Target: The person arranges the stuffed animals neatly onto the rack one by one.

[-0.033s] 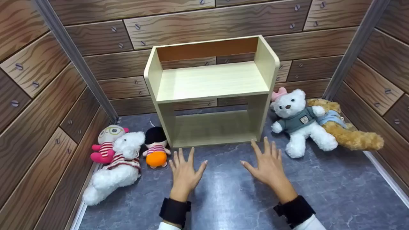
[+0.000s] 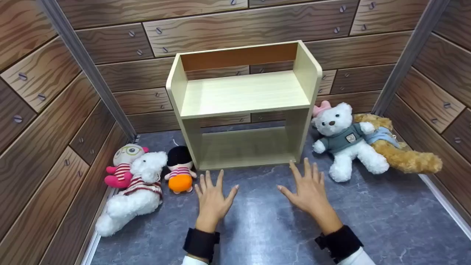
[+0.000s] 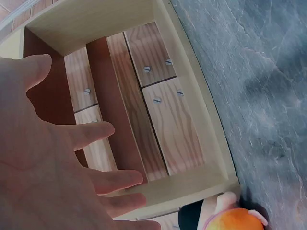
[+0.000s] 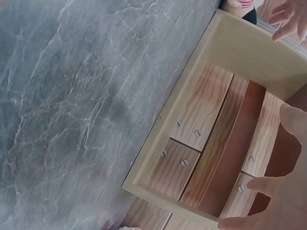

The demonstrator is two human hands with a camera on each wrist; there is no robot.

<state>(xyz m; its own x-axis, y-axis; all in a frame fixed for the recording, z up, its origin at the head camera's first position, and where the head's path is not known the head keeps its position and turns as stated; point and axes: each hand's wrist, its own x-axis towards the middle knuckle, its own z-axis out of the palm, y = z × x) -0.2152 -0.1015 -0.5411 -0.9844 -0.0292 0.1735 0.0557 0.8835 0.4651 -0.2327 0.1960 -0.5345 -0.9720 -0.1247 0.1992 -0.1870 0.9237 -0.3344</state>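
Left hand (image 2: 212,200): spread, lower centre, gripping nothing!
Right hand (image 2: 309,191): likewise, fingers fanned, nothing held!
Shelf (image 2: 246,94): mid-frame, looks stiff; hold both sides.
Doll (image 2: 180,176): left of centre, probably soft; take its middle.
White bear (image 2: 343,140): right side, likely squashy; clasp its torso.

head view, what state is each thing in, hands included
Left hand, spread, holding nothing
Right hand, spread, holding nothing
Shelf unit, standing upright, toys outside it
White bear, face showing, overlapping the brown plush in view
Brown plush, partly hidden behind white bear
Striped-sweater plush, lying on the floor
Pink doll, partly hidden by striped-sweater plush
Black-haired doll, beside shelf unit; lying or propped unclear
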